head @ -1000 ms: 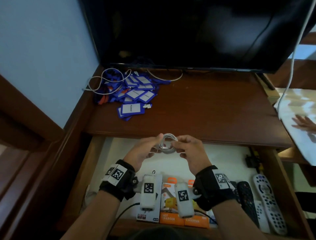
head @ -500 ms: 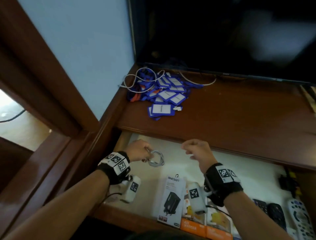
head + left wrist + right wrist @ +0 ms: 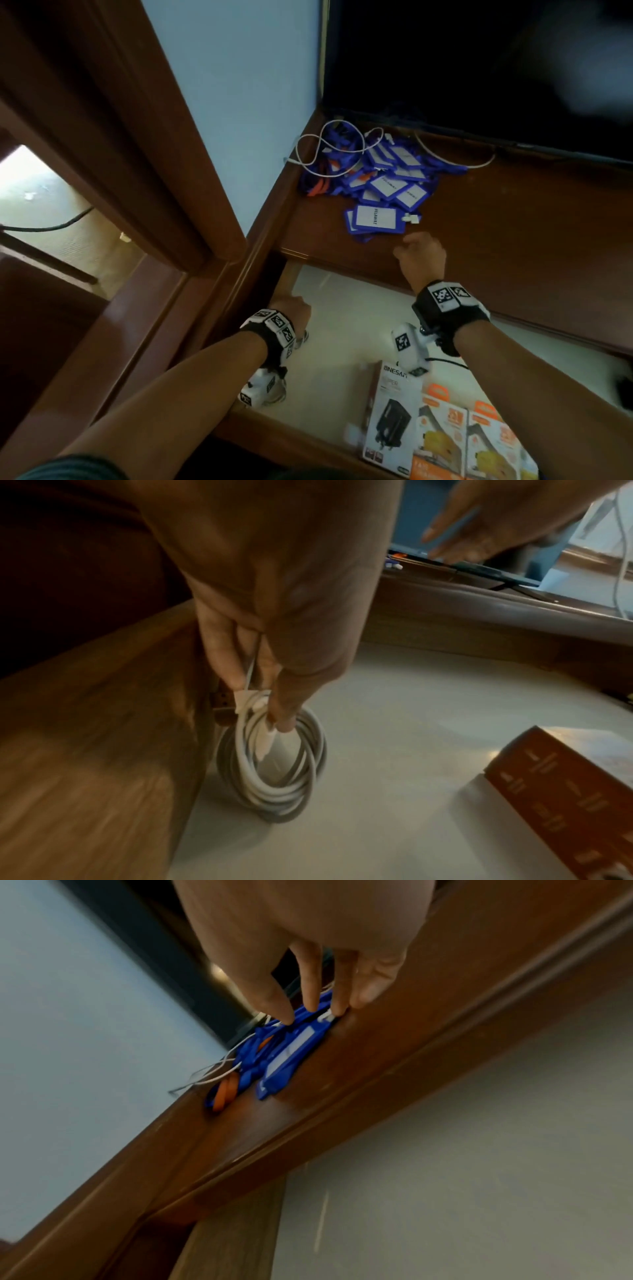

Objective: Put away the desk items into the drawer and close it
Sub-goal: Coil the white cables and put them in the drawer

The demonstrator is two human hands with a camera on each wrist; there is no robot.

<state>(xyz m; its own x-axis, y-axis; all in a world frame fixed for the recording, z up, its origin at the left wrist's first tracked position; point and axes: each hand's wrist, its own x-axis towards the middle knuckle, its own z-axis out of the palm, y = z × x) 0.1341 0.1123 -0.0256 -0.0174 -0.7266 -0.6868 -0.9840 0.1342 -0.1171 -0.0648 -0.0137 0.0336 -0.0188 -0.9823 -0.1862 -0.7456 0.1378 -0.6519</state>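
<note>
While our left hand (image 3: 270, 593) reached down into the drawer (image 3: 346, 315) at its 9 o'clock side, its fingers (image 3: 219, 653) pinched the top of the coiled cable (image 3: 274, 761), which stood on edge on the pale drawer floor against the wooden side wall. Our right hand (image 3: 419, 258) stretched over the desk (image 3: 513, 222) toward 12 o'clock, fingers relaxed and holding nothing, fingertips (image 3: 310, 999) just short of the blue tags (image 3: 380, 185) heaped in the far corner under the dark screen (image 3: 479, 68). Boxes (image 3: 442, 435) lay in the drawer at 5 o'clock. A pale wall (image 3: 239, 102) stood at 11 o'clock.
</note>
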